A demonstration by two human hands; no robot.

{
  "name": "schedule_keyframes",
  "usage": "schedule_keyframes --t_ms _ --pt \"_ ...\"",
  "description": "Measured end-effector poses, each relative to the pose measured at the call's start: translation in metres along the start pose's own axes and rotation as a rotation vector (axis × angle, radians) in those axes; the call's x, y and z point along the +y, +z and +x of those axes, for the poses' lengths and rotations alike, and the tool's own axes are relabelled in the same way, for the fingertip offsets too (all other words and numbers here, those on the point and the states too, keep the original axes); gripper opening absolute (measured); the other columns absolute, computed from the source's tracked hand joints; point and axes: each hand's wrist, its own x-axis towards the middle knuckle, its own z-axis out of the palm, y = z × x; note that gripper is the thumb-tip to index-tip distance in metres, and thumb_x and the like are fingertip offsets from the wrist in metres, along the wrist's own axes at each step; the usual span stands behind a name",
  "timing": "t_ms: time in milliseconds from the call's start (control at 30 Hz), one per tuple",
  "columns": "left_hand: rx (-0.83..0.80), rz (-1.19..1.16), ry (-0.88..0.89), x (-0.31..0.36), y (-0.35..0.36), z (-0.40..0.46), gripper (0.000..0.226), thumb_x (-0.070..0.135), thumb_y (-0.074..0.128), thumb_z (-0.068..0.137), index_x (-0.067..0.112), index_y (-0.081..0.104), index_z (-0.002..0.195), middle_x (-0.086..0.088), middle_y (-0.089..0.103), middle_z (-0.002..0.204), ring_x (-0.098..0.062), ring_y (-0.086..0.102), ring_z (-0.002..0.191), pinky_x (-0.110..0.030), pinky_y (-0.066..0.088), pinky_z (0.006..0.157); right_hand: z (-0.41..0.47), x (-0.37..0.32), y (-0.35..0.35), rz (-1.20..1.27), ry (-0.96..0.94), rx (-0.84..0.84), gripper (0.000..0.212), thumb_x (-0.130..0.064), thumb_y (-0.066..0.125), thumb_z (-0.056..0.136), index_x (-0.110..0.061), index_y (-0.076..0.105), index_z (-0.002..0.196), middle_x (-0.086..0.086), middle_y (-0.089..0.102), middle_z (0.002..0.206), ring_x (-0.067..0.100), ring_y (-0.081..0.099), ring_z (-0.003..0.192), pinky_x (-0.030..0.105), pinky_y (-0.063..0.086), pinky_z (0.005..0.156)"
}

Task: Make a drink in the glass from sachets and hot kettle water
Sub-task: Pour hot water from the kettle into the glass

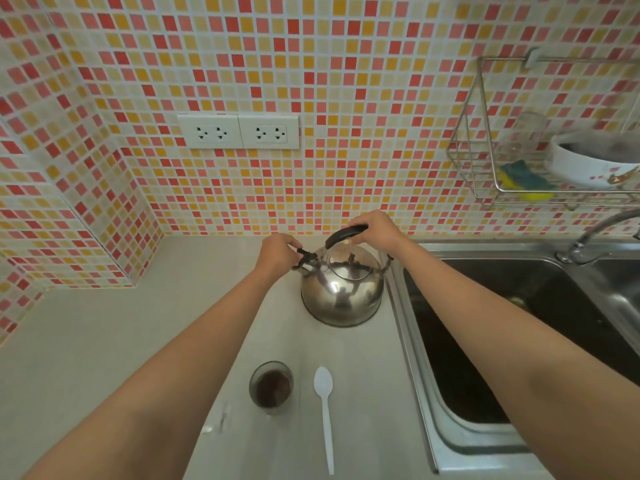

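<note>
A shiny steel kettle [343, 292] stands on the pale counter near the back wall. My right hand [374, 228] is closed around its black top handle. My left hand [278, 252] pinches the small black cap at the kettle's spout on the left side. Close to me, a small clear glass [271, 388] holds dark brown powder at its bottom. A white plastic spoon [325, 414] lies on the counter just right of the glass, bowl pointing away from me.
A steel sink [519, 341] with a tap [595, 233] borders the kettle on the right. A wire rack [540, 161] on the tiled wall holds a sponge and a white bowl. Wall sockets [238, 131] sit above the counter [104, 341].
</note>
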Motion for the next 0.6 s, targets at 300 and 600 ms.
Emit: schedule_keyframes --t_ms 300,600 --pt "0.004 -0.001 -0.004 0.001 0.004 0.008 0.025 0.001 0.067 0.085 0.003 0.068 0.11 -0.019 0.068 0.114 -0.025 0.067 0.095 -0.021 0.047 0.071 0.004 0.003 0.003 -0.057 0.009 0.056 0.029 0.002 0.069 0.079 -0.006 0.072 0.107 0.014 0.072 0.103 0.023 0.061 0.092 0.031 0.046 0.083" --pt "-0.056 0.003 0.053 -0.019 -0.01 -0.008 0.035 0.02 0.07 0.086 0.006 0.065 0.118 -0.014 0.069 0.111 -0.025 0.062 0.108 -0.03 0.048 0.093 -0.006 -0.006 0.01 -0.242 0.017 0.138 0.034 -0.01 0.064 0.086 -0.011 0.065 0.121 0.011 0.067 0.119 0.028 0.062 0.106 0.032 0.048 0.085"
